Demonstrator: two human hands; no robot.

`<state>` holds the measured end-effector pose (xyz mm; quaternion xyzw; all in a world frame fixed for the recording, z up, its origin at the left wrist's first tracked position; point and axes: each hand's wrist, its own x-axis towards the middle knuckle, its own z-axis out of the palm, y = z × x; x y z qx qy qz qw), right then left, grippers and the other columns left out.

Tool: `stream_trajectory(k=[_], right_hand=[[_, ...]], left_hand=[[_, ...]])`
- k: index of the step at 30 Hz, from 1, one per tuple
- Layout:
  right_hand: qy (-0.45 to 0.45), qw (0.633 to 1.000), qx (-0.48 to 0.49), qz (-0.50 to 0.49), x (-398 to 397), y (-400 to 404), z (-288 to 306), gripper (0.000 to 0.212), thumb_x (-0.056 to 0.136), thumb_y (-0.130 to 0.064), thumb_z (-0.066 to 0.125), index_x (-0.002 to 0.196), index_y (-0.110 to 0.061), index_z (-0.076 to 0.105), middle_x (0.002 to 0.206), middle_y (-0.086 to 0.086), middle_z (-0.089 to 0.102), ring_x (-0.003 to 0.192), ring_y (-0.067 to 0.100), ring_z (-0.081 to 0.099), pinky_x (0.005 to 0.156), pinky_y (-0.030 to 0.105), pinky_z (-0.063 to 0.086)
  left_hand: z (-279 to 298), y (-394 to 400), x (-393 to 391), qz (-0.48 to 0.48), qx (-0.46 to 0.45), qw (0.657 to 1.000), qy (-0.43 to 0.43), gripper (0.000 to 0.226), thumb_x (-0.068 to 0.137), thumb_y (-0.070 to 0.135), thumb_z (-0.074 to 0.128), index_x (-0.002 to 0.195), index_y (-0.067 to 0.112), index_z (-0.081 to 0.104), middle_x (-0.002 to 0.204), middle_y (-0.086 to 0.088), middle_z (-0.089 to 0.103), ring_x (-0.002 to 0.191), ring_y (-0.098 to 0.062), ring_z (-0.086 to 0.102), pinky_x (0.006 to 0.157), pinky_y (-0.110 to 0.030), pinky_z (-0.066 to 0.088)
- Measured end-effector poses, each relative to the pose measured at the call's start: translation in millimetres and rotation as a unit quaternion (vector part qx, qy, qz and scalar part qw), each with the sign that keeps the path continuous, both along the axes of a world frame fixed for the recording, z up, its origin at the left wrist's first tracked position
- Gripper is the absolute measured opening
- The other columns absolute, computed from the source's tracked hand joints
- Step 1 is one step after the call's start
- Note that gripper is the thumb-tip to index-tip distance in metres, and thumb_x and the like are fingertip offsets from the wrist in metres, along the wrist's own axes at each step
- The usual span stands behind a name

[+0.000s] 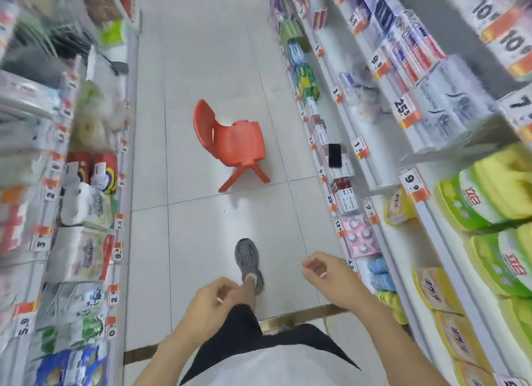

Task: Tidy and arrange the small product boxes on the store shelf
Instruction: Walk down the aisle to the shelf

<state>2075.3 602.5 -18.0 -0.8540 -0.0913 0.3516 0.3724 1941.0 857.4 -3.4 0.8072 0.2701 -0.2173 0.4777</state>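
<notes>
Both hands hang over the white tiled floor [201, 54], holding nothing: the left hand [211, 302] and the right hand [331, 279] have loosely curled fingers. Just beyond the left hand is a grey sneaker [249, 263]. Beside the right hand, on the white metal shelf [371, 172], stand small white-and-red cardboard product boxes [347, 197]; one farther box carries a black phone [334, 155]. Farther ahead stands a small red plastic chair [230, 143].
</notes>
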Motion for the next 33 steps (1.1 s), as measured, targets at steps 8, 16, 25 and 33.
stream_trajectory(k=[8, 16, 25, 33], right_hand=[[-0.015, 1.0, 0.0, -0.014, 176.4, 111.5, 11.6, 0.008, 0.092, -0.03, 0.065, 0.099, -0.028, 0.067, 0.093, -0.012, 0.069, 0.085, -0.002, 0.063, 0.08, 0.014, 0.05], [0.01, 0.996, 0.001, -0.092, 294.2, 129.9, 11.4, 0.011, 0.091, -0.038, 0.063, 0.099, -0.031, 0.066, 0.092, -0.014, 0.07, 0.088, -0.002, 0.064, 0.083, 0.021, 0.054], [0.028, 0.991, -0.039, -0.125, 460.6, 92.9, -21.1, 0.013, 0.092, -0.038, 0.061, 0.102, -0.03, 0.064, 0.093, -0.014, 0.066, 0.088, -0.001, 0.062, 0.084, 0.023, 0.053], [-0.002, 0.988, -0.008, -0.151, 619.5, 101.7, -6.4, 0.013, 0.093, -0.035, 0.063, 0.106, -0.031, 0.065, 0.096, -0.019, 0.065, 0.091, -0.001, 0.063, 0.085, 0.022, 0.055]], left_hand=[[-11.6, 104.0, 203.3, -0.038, 0.004, 0.999, -0.027, 0.013, 0.094, 0.023, 0.056, 0.09, 0.031, 0.065, 0.089, 0.018, 0.07, 0.088, 0.0, 0.063, 0.073, -0.009, 0.047], [-8.2, 140.6, 412.5, -0.139, 0.015, 0.99, -0.033, 0.008, 0.093, 0.025, 0.058, 0.095, 0.029, 0.065, 0.092, 0.014, 0.069, 0.087, -0.004, 0.064, 0.075, -0.017, 0.048], [-22.4, 121.1, 636.8, -0.229, 0.063, 0.971, -0.024, 0.008, 0.095, 0.035, 0.054, 0.095, 0.033, 0.062, 0.083, 0.015, 0.069, 0.08, -0.001, 0.064, 0.072, -0.021, 0.049], [-6.8, 104.0, 764.0, -0.262, 0.08, 0.96, -0.063, 0.011, 0.094, 0.03, 0.056, 0.101, 0.033, 0.063, 0.098, 0.024, 0.065, 0.084, 0.01, 0.06, 0.066, 0.001, 0.04]])
